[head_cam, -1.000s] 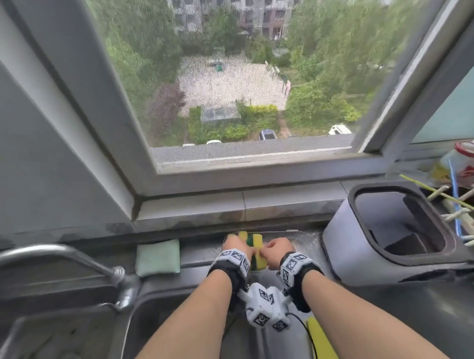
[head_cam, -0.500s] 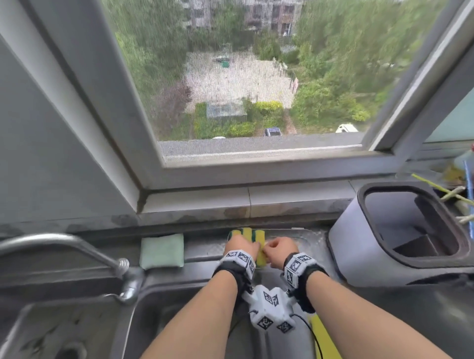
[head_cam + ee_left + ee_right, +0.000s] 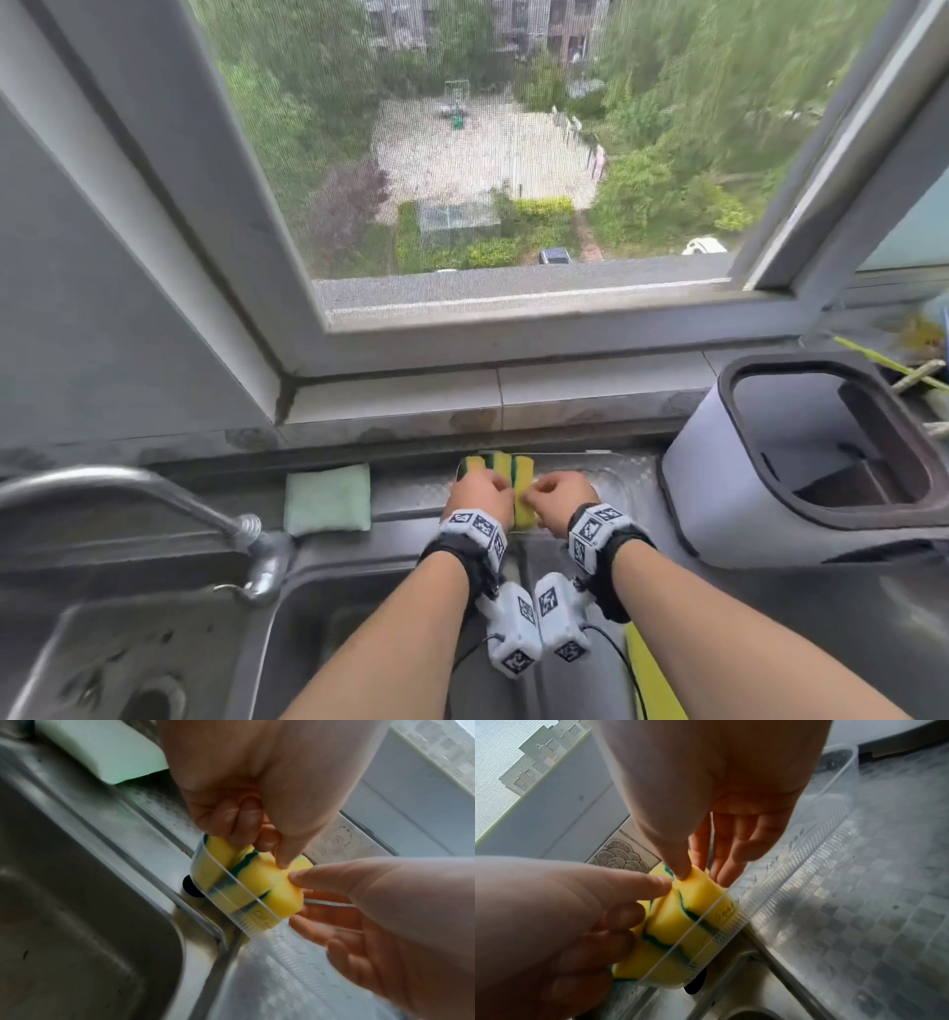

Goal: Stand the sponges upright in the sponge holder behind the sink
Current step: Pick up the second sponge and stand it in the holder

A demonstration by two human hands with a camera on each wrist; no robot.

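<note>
Three yellow sponges (image 3: 500, 465) with green scouring layers stand on edge, packed together at the left end of a clear plastic holder (image 3: 616, 473) behind the sink. My left hand (image 3: 488, 491) grips the pack from the left, fingers curled, thumb on top. In the left wrist view the sponges (image 3: 257, 882) fill the holder's (image 3: 223, 870) rounded end. My right hand (image 3: 544, 496) pinches the rightmost sponge (image 3: 700, 892), thumb on its top edge and fingers inside the holder (image 3: 808, 852) beside it. A pale green sponge (image 3: 327, 498) lies flat on the ledge to the left.
A faucet (image 3: 154, 493) arches over the steel sink basin (image 3: 154, 668) at the left. A white bin with a dark rim (image 3: 770, 462) stands close on the right. The window sill (image 3: 498, 395) runs just behind the holder. A yellow thing (image 3: 652, 683) lies below my right forearm.
Both hands have stayed at the holder. They have drawn slightly apart and nearer, so more of the sponge tops show beyond them. My head has shifted, moving the whole view.
</note>
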